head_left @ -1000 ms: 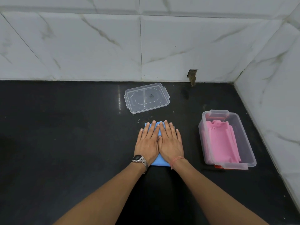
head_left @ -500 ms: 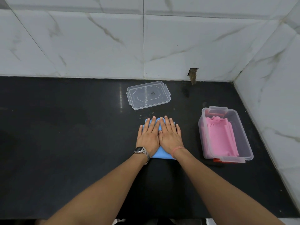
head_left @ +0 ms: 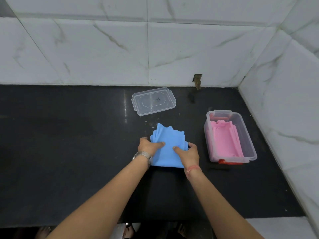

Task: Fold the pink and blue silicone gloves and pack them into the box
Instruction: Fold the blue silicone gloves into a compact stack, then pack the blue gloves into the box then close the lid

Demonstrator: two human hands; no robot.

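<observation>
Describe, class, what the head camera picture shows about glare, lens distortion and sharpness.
Head view: a narrow streak of glare runs down the glossy black countertop left of the clear plastic lid; wide-angle distortion bows the white marble wall tiles and the counter edge; the folded blue silicone gloves and the pink gloves in the clear plastic box look sharp, evenly lit.

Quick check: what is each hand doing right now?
Left hand: closed on the left edge of the folded blue gloves.
Right hand: closed on their right edge.
</observation>
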